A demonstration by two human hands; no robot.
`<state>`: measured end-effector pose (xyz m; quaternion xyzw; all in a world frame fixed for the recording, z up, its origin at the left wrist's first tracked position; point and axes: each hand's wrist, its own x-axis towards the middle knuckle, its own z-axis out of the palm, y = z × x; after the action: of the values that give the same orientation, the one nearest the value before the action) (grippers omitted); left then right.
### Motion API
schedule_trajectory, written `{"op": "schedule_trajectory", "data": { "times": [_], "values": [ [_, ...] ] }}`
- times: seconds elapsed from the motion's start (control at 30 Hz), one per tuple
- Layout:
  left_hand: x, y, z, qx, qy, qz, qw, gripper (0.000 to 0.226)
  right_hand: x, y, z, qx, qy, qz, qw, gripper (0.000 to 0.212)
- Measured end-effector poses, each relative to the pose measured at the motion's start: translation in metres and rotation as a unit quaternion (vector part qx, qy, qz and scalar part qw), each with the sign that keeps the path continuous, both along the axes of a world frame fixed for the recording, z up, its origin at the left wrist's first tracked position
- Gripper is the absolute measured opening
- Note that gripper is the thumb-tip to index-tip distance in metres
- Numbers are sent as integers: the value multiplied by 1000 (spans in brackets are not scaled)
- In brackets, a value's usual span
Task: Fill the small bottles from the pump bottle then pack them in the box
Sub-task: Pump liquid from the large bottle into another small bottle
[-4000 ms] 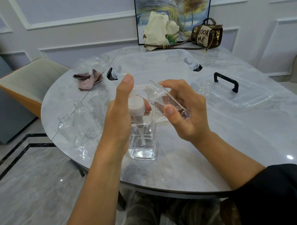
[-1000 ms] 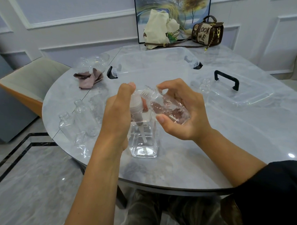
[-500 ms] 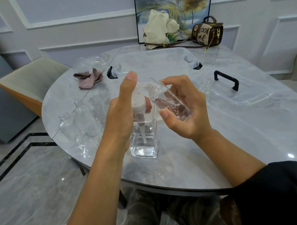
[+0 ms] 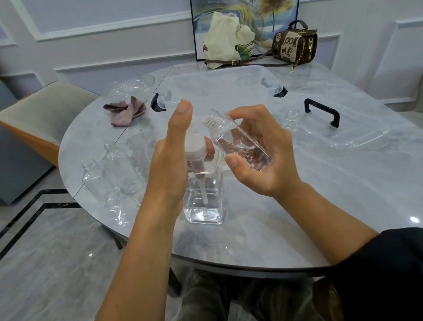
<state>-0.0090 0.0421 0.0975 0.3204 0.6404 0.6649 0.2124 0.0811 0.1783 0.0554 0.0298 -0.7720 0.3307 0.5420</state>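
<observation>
One pump bottle (image 4: pixel 203 199), one box (image 4: pixel 202 94), one lid (image 4: pixel 355 137), two bags (image 4: pixel 224 38), one cloth (image 4: pixel 126 110), perhaps six small bottles (image 4: pixel 239 144)

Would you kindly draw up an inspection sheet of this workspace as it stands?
Surface: round grey marble table, glossy.
Job's things: clear square pump bottle upright, part full; clear small bottle tilted at the pump head, some liquid inside; empty small bottles at left; clear plastic box behind, open; clear lid with black handle at right.
Clutter: pinkish crumpled cloth; cream tote bag; brown handbag.
Hands: left hand grips the pump bottle's top; right hand holds the tilted small bottle.
Cables: nothing seen.
Surroundings: beige chair at left; white panelled wall; framed painting.
</observation>
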Motion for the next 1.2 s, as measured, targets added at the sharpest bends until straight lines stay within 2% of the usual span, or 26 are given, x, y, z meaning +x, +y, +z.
{"op": "schedule_trajectory", "data": {
  "times": [0.33, 0.57, 0.7, 0.77, 0.9, 1.2],
  "values": [
    [-3, 3, 1, -2, 1, 37, 999, 61, 0, 1, -3, 13, -14, 4, 1000, 51],
    [-3, 3, 1, -3, -11, 39, 999, 67, 2, -1, -3, 24, -26, -9, 999, 51],
    [-6, 4, 0, -10, 9, 9, 1000, 58, 3, 1, -2, 9, -12, -8, 1000, 52],
    [-7, 3, -1, -13, 15, 6, 1000, 62, 3, 1, -1, 5, -4, -9, 1000, 53],
    [-5, 2, -3, -14, 7, 2, 1000, 89, 2, -1, 1, 2, -4, -7, 1000, 53],
    [-2, -1, -2, 5, 2, -3, 1000, 87, 2, 1, 0, -1, -5, -1, 1000, 52]
  ]
}}
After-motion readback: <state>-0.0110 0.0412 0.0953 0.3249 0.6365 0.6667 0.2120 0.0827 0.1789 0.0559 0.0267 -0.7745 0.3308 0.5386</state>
